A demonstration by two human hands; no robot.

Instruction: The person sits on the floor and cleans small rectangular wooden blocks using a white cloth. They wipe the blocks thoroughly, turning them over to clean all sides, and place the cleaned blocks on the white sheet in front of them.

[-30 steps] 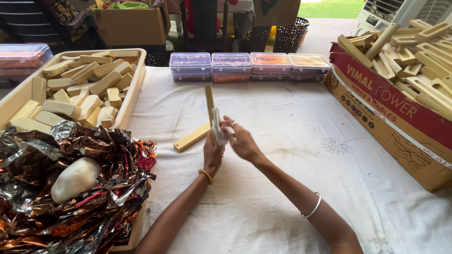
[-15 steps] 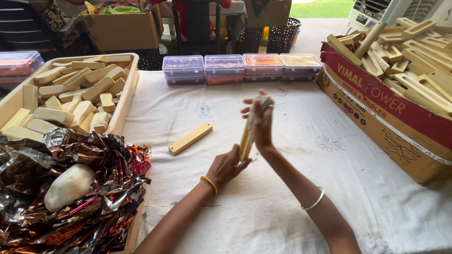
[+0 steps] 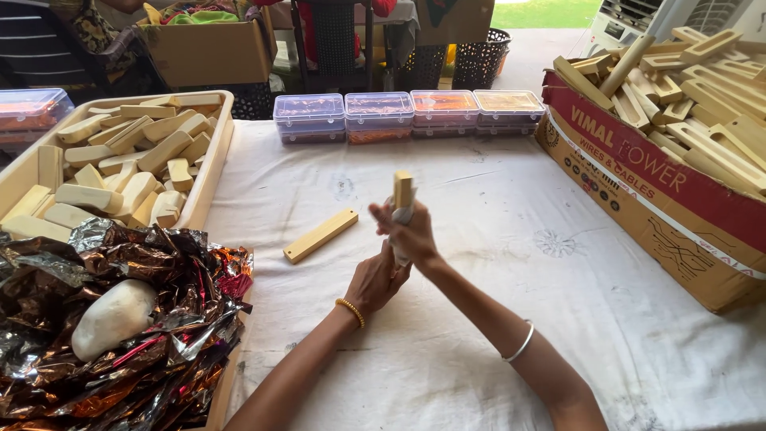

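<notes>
So compared with half a second back, the pale yellow wooden stick (image 3: 404, 191) is now held more upright and a bit lower, nearer the middle of the white cloth-covered surface (image 3: 479, 319). It's gripped from above by the right hand (image 3: 407, 231), whose fingers are clenched around it with a scrap of pale wrapping paper (image 3: 401, 217) pressed against the wood. The lower end is cupped by the left hand (image 3: 373, 281), fingers closed on the stick's bottom. The second flat yellow wooden bar (image 3: 321, 235) is left lying on the cloth where it was, just to the left of the hands, not touched.

Packaging-wise: a big brown cardboard box (image 3: 638, 199) with a red band and white lettering is parked on the right, stuffed with long wooden sticks. Four clear plastic lidded containers (image 3: 411, 114) are lined up side by side along the far edge, contents purple to orange. A shallow wooden tray (image 3: 215, 160) of chunky pale blocks is seen on the left, and a heap of crinkled metallic foil (image 3: 159, 319) with a white oval lump (image 3: 114, 318) on it is nearest the camera.
</notes>
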